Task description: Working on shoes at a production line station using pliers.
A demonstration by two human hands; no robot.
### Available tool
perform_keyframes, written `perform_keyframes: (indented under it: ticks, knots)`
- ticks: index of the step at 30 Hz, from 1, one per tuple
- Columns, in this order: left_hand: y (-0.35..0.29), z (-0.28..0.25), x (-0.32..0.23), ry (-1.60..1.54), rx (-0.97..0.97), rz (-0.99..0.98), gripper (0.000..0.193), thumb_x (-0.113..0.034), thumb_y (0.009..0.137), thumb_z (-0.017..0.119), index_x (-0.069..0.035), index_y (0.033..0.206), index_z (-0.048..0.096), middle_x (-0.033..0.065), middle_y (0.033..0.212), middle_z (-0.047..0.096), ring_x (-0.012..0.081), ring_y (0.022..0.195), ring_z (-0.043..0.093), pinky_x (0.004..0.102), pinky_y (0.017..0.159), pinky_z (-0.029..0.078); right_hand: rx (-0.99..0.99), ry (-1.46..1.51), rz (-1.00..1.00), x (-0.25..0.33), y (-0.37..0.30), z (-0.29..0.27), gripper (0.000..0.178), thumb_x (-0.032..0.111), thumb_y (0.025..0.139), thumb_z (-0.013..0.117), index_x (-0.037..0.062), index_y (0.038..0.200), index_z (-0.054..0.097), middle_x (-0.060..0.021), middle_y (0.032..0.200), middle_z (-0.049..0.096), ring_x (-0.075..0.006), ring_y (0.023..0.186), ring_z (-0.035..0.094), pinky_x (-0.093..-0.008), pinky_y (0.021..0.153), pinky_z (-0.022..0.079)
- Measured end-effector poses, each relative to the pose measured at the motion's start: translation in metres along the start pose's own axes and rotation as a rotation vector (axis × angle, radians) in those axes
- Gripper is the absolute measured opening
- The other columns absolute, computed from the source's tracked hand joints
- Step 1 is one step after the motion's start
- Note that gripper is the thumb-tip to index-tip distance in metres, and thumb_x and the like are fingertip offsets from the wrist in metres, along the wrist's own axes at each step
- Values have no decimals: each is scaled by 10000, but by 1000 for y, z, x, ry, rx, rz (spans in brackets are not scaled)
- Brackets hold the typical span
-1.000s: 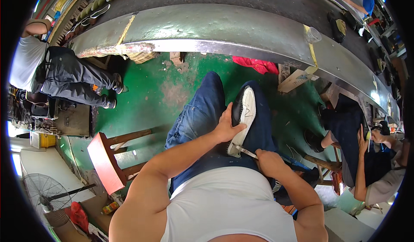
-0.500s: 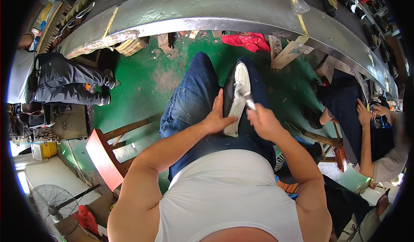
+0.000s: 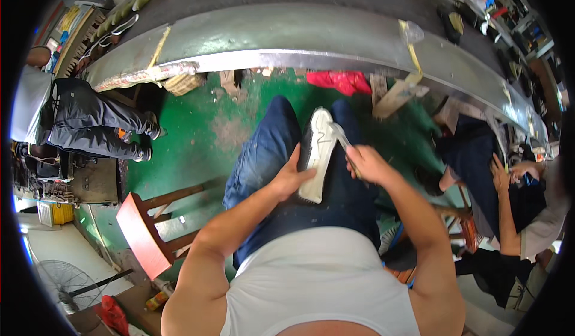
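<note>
A dark shoe [image 3: 319, 157] lies over my thighs with its pale sole up and its toe away from me. A thin dark line curves across the front half of the sole. My left hand [image 3: 291, 177] grips the shoe from the left, thumb on the sole and fingers along its side. In my right hand [image 3: 366, 163] is a slim tool [image 3: 341, 136] with a silvery front part and a light handle; its tip is at the right edge of the sole near the toe. Whether it is a brush or a hammer cannot be made out.
A long metal-edged bench [image 3: 281, 36] runs across the front, with shoes on its dark top. Beneath it are a red cloth [image 3: 339, 82] and a wicker basket [image 3: 181, 84]. A wooden stool [image 3: 144, 234] stands left. People are at both sides; a fan [image 3: 63, 282] is lower left.
The shoe has rolled, so its sole faces up more squarely and less of the dark upper shows. The tool's tip has shifted toward the toe's right edge. My view has tilted upward.
</note>
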State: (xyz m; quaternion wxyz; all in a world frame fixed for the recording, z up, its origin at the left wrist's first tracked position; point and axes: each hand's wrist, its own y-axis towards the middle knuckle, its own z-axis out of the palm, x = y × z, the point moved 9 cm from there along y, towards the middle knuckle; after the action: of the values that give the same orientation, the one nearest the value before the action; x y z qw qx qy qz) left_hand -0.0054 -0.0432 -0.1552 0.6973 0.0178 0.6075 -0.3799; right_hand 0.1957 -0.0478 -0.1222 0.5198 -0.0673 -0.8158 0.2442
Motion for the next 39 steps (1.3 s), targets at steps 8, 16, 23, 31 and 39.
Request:
perform_keyframes:
  ticks: [8,16,23,31,39]
  knots:
    - [-41,7,-155,-847,431,306,767,-151,946,661,-86,1572,222,123,1459,486,237,1272,552,393,1041,485,-125,-423,-31,-12,-79,7,413,429,963,581,27,882,628,-155,790,681,-290,689,686,-399,635,531]
    - [67,-24,-129,-818,276,162,933,-838,856,346,-90,1386,515,188,1252,628,378,1107,635,544,959,507,-157,-886,-204,28,-108,42,391,438,838,715,62,945,700,-113,916,656,-306,902,662,-424,748,557]
    - [84,-52,-101,-697,91,100,983,-876,821,310,-81,1348,544,185,1164,667,374,988,677,516,857,555,-251,-800,-204,32,-102,21,345,322,843,725,39,1038,698,-122,1090,654,-311,1027,639,-419,821,552]
    - [78,-49,-105,-681,109,105,958,-867,831,309,-94,1340,556,189,1164,668,377,983,678,513,837,562,-261,-702,-433,75,-78,25,326,292,860,717,36,1060,686,-145,1089,658,-329,995,651,-406,828,548]
    - [41,-18,-173,-876,280,213,809,-720,939,377,-84,1432,467,223,1275,609,396,1115,640,540,914,554,-415,-454,-832,196,-66,-9,501,234,871,737,28,1293,563,-184,1177,600,-367,972,646,-418,816,547]
